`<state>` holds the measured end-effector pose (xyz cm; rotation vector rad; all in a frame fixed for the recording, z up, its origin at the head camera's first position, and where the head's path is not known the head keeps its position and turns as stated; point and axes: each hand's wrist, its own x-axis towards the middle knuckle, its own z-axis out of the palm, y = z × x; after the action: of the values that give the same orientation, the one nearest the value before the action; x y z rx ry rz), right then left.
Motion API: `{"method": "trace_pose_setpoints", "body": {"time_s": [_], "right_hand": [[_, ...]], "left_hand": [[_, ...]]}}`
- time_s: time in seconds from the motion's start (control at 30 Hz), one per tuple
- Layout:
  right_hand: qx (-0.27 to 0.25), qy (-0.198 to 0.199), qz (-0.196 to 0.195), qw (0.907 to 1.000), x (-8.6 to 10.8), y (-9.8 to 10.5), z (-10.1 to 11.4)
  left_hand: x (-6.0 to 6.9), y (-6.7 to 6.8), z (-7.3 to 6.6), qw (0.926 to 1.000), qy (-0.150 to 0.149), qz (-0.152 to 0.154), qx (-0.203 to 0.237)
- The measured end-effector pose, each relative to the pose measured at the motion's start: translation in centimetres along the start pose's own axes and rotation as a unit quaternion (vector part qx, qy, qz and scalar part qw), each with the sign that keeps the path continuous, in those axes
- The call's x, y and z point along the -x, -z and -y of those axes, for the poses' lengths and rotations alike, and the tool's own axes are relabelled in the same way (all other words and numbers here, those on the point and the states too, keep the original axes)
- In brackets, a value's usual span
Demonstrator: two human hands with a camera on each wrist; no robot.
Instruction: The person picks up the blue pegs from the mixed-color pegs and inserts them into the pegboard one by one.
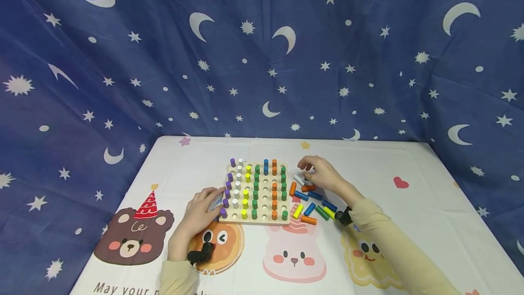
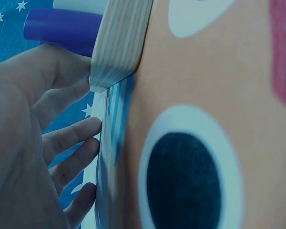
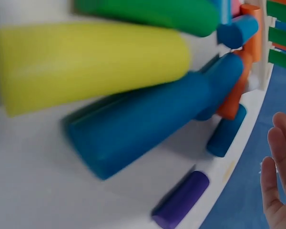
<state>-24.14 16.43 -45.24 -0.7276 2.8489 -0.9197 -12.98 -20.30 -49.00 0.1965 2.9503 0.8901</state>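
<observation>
A wooden pegboard [image 1: 256,222] lies on the table, with upright purple, white, yellow, green, blue and orange pegs in columns; some holes are bare. My left hand [image 1: 199,211] rests at the board's left side. Up close in the left wrist view, thumb and forefinger touch the board's edge [image 2: 121,45] beside a purple peg [image 2: 62,29], and the other fingers are spread. Over the far end of the loose pegs hovers my right hand [image 1: 324,175], fingers loosely bent, near a white peg [image 1: 299,180]. No peg shows between its fingers in the right wrist view.
Right of the board lie loose pegs, among them an orange peg [image 1: 309,220], a green peg [image 1: 322,213] and a yellow peg [image 3: 93,67]. A purple peg [image 3: 181,200] lies apart. A starry blue curtain [image 1: 262,58] hangs behind the white printed tablecloth [image 1: 409,222].
</observation>
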Motion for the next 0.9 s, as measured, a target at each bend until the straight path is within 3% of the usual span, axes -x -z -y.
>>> {"method": "trace_pose_setpoints", "body": {"time_s": [0.3, 0.9], "right_hand": [[-0.005, -0.042, -0.003, 0.9991, 0.7, -0.2, -1.3], [0.0, -0.058, 0.008, 0.9983, 0.8, -1.3, -2.7]], "left_hand": [[0.1, 0.0, -0.1, 1.0, 0.008, 0.003, 0.003], [0.0, -0.2, 0.2, 0.9999, -0.003, -0.01, -0.002]]}}
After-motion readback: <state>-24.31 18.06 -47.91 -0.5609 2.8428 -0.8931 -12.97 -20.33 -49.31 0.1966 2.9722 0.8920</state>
